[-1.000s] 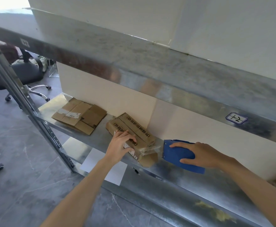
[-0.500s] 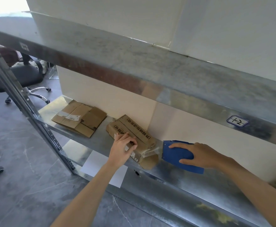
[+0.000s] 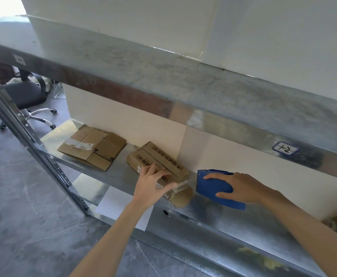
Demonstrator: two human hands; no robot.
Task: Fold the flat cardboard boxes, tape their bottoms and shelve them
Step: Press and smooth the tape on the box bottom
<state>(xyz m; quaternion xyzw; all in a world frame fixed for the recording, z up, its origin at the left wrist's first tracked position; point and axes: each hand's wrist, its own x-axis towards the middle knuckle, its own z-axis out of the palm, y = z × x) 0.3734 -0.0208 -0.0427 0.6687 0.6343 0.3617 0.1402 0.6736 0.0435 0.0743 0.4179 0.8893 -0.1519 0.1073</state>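
Since 1 second ago the left hand (image 3: 151,186) has slid rightward along the folded box (image 3: 163,158), from its printed middle toward the taped end, and its fingers have uncurled. It now lies palm down on the top face, with the forearm reaching up from the lower edge of view. The fingers are stretched nearly straight and close together, pressing the cardboard, so the grip is flat rather than pinching. The fingertips seem to reach the strip of clear tape (image 3: 180,186) at the box's right end, though the glare there makes contact hard to judge.

The right hand (image 3: 241,186) has stayed where it was. Its grip is wrapped over the blue tape dispenser (image 3: 209,186), fingers curled across the top and thumb along the near side. The dispenser is just beside the box's right end, its nose toward the tape.

The folded box lies on the middle shelf (image 3: 119,176), close to the wall. It is closed on the sides that show, a brown flap bulges at its taped end, and its inside is hidden. 1 flat box (image 3: 95,148) lies on the same shelf to the left, apart from it.

The upper shelf (image 3: 203,92) carries a small handwritten label (image 3: 285,150). A white sheet (image 3: 115,202) lies lower down, beneath the left wrist. An office chair (image 3: 23,94) stands at far left.
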